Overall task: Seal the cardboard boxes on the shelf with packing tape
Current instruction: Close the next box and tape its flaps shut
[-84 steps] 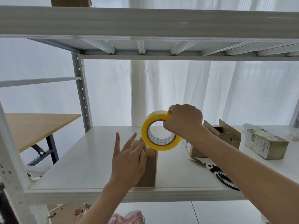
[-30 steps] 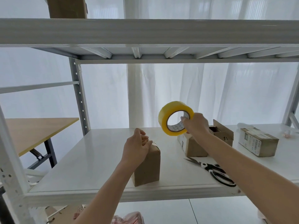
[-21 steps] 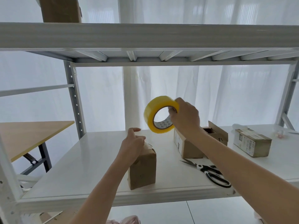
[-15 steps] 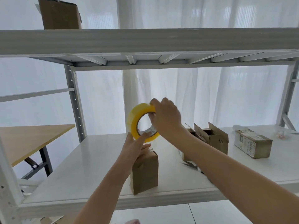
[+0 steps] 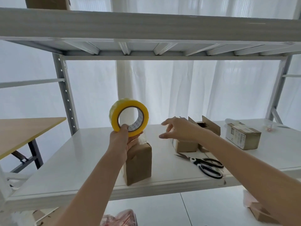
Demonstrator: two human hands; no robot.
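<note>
White shelving (image 5: 73,160) carries our upright box (image 5: 139,163), scissors (image 5: 205,165), an open carton (image 5: 210,128) and a labelled carton (image 5: 242,137); our left hand (image 5: 119,139) pinches the tape roll (image 5: 114,118), right hand (image 5: 180,129) hovers with fingers apart.

Yellow tape roll (image 5: 129,117), brown box (image 5: 138,163), black-and-white scissors (image 5: 205,165), white shelf (image 5: 81,160).

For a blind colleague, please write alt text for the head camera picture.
A left hand holds a yellow tape roll above an upright cardboard box on a white shelf; the open right hand hovers beside it. Scissors lie to the right.
</note>
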